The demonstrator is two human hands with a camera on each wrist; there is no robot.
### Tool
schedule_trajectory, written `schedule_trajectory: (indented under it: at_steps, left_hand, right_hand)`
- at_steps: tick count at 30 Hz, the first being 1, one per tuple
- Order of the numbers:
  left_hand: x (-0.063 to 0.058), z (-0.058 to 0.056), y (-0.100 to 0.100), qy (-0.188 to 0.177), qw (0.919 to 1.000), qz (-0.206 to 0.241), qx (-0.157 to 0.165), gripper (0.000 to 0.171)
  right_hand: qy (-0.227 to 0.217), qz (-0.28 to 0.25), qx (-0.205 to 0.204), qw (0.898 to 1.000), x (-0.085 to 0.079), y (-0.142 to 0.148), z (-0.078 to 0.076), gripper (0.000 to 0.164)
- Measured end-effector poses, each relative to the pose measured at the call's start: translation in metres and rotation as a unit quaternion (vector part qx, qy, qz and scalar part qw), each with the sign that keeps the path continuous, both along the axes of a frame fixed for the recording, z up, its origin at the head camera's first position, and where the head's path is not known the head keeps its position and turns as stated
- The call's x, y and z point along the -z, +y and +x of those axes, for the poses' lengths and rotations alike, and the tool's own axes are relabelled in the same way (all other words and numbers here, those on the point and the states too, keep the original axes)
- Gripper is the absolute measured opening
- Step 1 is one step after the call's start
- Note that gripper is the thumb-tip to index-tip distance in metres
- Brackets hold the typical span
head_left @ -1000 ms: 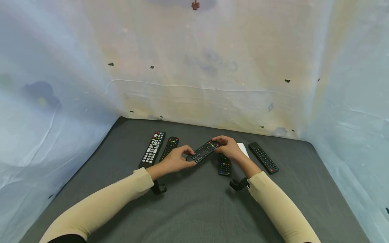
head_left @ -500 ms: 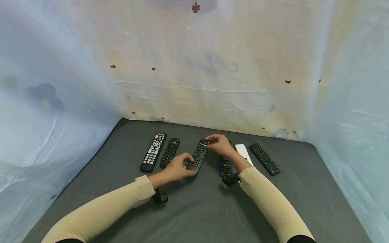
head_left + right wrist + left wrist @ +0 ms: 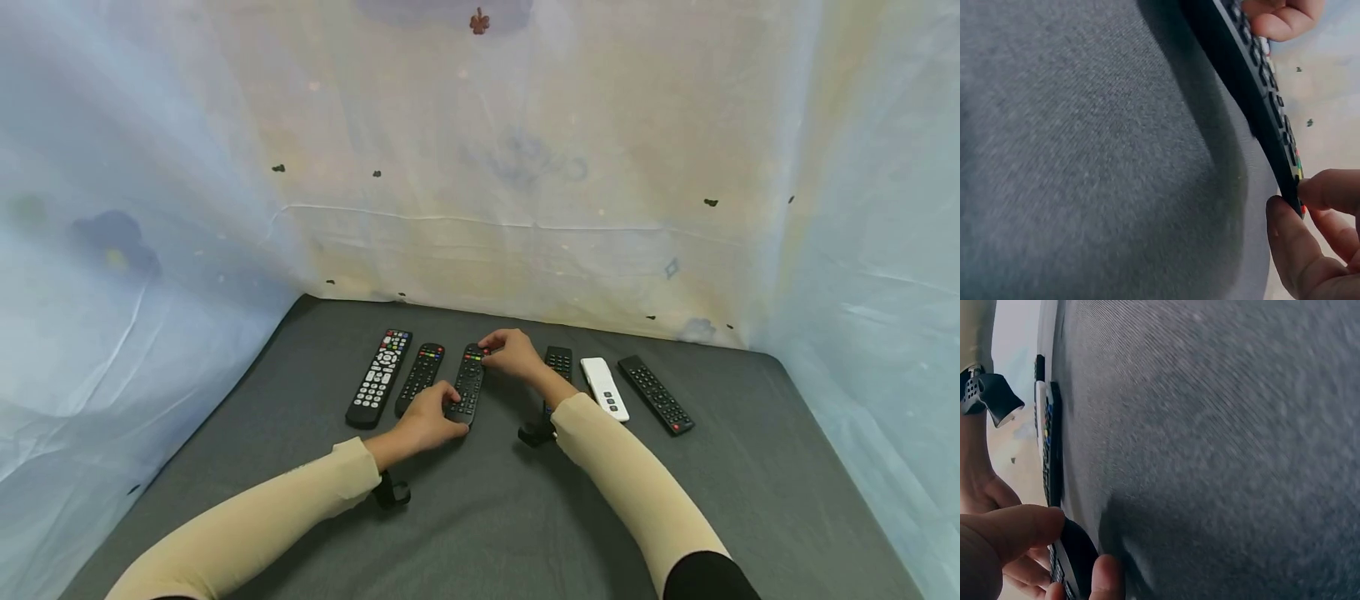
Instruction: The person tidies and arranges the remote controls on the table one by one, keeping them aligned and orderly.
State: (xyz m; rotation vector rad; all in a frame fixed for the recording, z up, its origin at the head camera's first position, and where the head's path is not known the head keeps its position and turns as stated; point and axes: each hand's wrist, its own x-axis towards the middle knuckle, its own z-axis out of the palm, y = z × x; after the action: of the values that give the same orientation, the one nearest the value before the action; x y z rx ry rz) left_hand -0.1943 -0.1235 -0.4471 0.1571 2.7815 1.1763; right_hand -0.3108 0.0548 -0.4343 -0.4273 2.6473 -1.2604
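Pinching the held black remote (image 3: 470,379) by its two ends, the hands have it well left of the white remote (image 3: 604,389). The left hand (image 3: 424,419) closes thumb and fingers around the near end; the right hand (image 3: 516,354) nips the far end. A shadow suggests it sits just above the desk (image 3: 480,517). Over the last second it has swung round and shifted away from the white remote, so it now appears roughly lined up with the small black remote (image 3: 422,375) and the white-buttoned remote (image 3: 378,379), both farther left. The white remote, mostly covered earlier, shows whole, between a partly hidden remote (image 3: 558,360) and the rightmost remote (image 3: 656,396).
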Motion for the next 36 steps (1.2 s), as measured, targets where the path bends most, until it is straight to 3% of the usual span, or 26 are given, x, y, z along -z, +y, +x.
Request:
schedule_trajectory:
  at_steps: [5, 27, 36]
  left_hand:
    - [0.001, -0.001, -0.002, 0.002, 0.9997, -0.023, -0.009, 0.041]
    - [-0.008, -0.006, 0.009, -0.013, 0.9953, -0.095, 0.015, 0.043]
    - [-0.012, -0.007, 0.009, -0.025, 0.9924, -0.117, 0.028, 0.042]
  right_hand:
    - [-0.008, -0.008, 0.005, 1.0, 0.004, -0.01, -0.001, 0.025]
    - [-0.011, 0.012, 0.008, 1.0, 0.012, -0.012, -0.001, 0.02]
    - [-0.019, 0.029, -0.018, 0.999, 0.011, -0.01, 0.001, 0.025]
